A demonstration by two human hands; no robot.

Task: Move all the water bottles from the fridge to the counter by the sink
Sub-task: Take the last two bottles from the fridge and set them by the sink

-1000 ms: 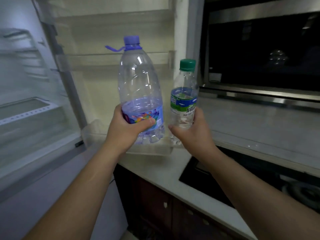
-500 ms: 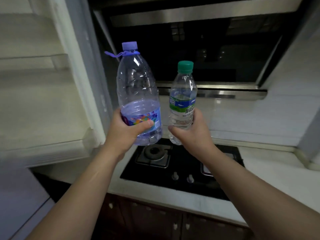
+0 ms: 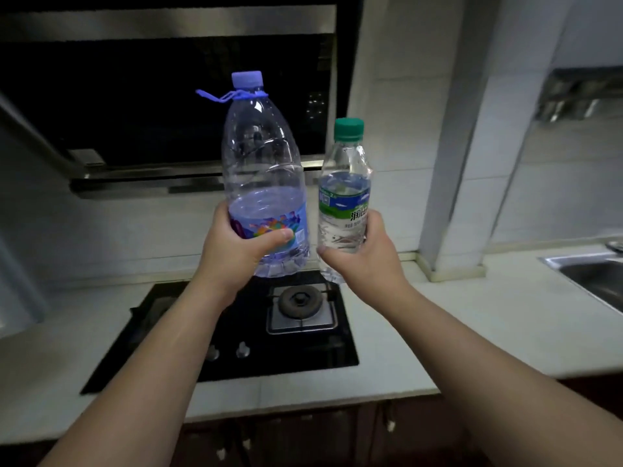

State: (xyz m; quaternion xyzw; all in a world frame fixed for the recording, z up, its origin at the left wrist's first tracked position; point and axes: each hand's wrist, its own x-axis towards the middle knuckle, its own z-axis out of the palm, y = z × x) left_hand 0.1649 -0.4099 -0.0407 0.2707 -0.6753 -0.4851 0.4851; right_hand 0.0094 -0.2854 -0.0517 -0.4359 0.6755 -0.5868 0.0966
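Observation:
My left hand [image 3: 236, 251] grips a large clear bottle [image 3: 263, 163] with a purple cap, a purple carry strap and a colourful label, held upright above the hob. It is partly filled. My right hand [image 3: 362, 257] grips a small clear bottle [image 3: 345, 183] with a green cap and a green and blue label, also upright. The two bottles are side by side, almost touching, in mid-air. The sink [image 3: 596, 278] shows at the right edge, set into the white counter [image 3: 472, 318].
A black gas hob [image 3: 236, 338] with a burner and two knobs lies below the bottles. A dark range hood [image 3: 161, 106] hangs above it. A white pillar [image 3: 451, 163] stands on the counter between hob and sink. Dark cabinet doors run under the counter.
The view has swung right, away from the fridge: its door has left the frame and the sink has come in. Both hands still hold their bottles upright.

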